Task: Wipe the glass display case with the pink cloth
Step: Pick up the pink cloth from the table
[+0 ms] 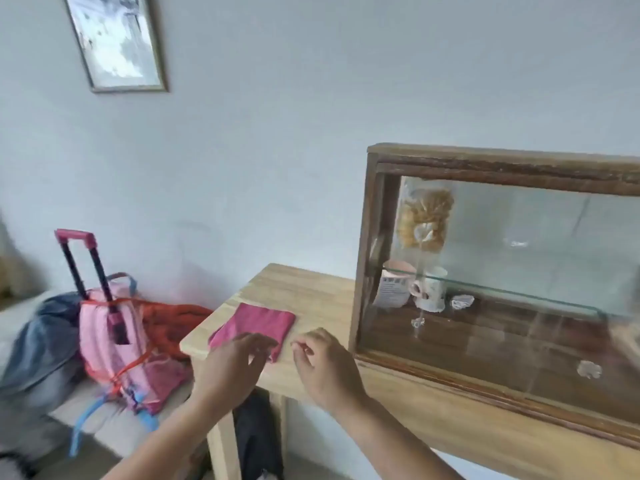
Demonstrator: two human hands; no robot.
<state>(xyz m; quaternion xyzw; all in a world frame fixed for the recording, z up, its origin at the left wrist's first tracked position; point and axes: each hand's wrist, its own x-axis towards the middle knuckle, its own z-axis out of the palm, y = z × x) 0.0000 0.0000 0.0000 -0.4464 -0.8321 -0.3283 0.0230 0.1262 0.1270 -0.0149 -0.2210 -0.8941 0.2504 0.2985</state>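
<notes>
A folded pink cloth (258,323) lies flat on the left end of a light wooden table (298,289). To its right stands the glass display case (512,271), wood-framed, with mugs and small ornaments on a glass shelf inside. My left hand (228,367) hovers over the cloth's near edge, fingers loosely spread and holding nothing. My right hand (325,363) hangs just right of the cloth, close to the case's lower left corner, with its fingers loosely curled and empty.
A pink wheeled backpack (117,337) with a raised handle sits left of the table beside red and blue fabric. A framed picture (116,41) hangs on the grey wall. Something dark lies under the table.
</notes>
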